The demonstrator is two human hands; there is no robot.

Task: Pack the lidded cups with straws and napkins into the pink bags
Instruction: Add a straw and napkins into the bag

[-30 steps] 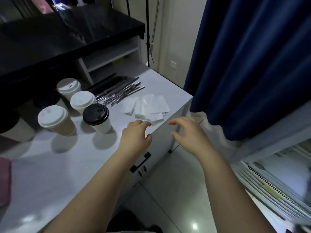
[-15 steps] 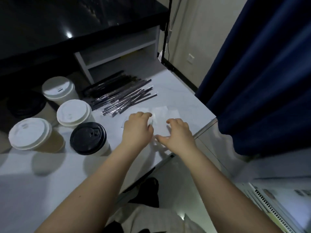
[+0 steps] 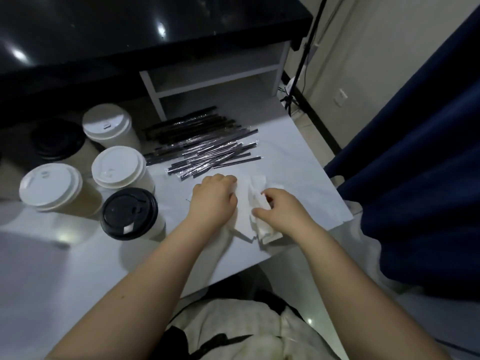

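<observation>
White napkins (image 3: 245, 209) lie in a loose pile near the table's right front corner. My left hand (image 3: 213, 201) rests on the pile's left side with its fingers curled down onto the paper. My right hand (image 3: 280, 211) pinches a crumpled napkin (image 3: 257, 188) and lifts its edge. Several wrapped black straws (image 3: 205, 149) are spread behind the napkins. Several lidded cups stand at the left: a black-lidded one (image 3: 130, 214) nearest, white-lidded ones (image 3: 118, 167) (image 3: 50, 187) (image 3: 106, 124) behind. No pink bag is in view.
The white table (image 3: 298, 167) ends close to the right of the napkins. A black counter (image 3: 130, 35) with a white shelf (image 3: 215, 81) rises behind. A dark blue curtain (image 3: 415, 152) hangs at the right, and a tripod leg (image 3: 301, 68) stands by the wall.
Both hands have moved forward from the table's edge onto the napkin pile. My right hand has taken hold of a napkin. The camera tilted down and closer.
</observation>
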